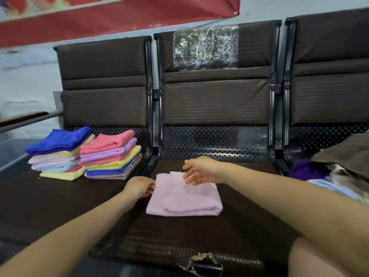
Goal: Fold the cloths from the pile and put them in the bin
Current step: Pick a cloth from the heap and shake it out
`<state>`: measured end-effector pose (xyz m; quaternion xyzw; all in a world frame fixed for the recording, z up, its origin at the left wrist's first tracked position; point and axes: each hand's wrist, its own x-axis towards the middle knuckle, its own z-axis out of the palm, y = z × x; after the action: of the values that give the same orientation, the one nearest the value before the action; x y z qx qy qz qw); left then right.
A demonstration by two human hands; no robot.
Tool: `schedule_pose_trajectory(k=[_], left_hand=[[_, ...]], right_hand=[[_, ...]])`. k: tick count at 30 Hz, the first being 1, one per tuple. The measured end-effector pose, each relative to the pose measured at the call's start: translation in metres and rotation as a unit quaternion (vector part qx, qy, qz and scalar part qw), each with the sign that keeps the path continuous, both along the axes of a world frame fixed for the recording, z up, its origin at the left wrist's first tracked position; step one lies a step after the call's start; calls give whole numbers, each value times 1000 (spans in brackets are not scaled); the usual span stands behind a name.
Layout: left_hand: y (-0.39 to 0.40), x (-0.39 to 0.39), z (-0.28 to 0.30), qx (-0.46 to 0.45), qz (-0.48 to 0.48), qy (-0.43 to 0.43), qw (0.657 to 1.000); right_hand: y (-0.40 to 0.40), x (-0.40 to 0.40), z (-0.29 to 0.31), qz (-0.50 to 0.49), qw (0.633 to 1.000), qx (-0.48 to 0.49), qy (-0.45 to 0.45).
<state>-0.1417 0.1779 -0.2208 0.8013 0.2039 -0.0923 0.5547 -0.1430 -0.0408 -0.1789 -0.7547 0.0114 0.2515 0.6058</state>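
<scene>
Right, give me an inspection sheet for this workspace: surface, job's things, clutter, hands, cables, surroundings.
Surface: dark bench seat, padding torn at its front edge.
Job's things: pink cloth folded, lying on the middle seat; two stacks of folded cloths on the left seat; unfolded pile on the right seat. No bin seen.
Clutter: clear plastic sheet on the middle backrest.
Hands: left hand touches the pink cloth's left edge, fingers curled at it; right hand open, over the cloth's far part, contact cannot be told.
Cables: nothing seen.
Surroundings: pale wall with a red banner; a rail at left.
</scene>
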Motion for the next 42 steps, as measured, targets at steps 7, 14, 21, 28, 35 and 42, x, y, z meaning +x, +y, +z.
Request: schedule_pose_trajectory(k=[7, 14, 21, 28, 35, 42], left_hand=[[-25, 11, -15, 38, -29, -46, 998], [-71, 17, -13, 83, -89, 1, 993], [-64, 19, 6, 91, -84, -108, 986], [-16, 7, -4, 233, -101, -28, 967], [-15, -4, -3, 207, -65, 17, 976], [-27, -21, -15, 15, -57, 67, 996]], right_hand=[[-62, 1, -16, 50, 933, -348, -76], [-49, -8, -23, 119, 918, -379, 16], [-32, -12, -20, -28, 972, -235, 10], [-13, -18, -31, -28, 960, -280, 13], [-14, -18, -43, -33, 971, -237, -16], [-18, -15, -57, -95, 977, -193, 6]])
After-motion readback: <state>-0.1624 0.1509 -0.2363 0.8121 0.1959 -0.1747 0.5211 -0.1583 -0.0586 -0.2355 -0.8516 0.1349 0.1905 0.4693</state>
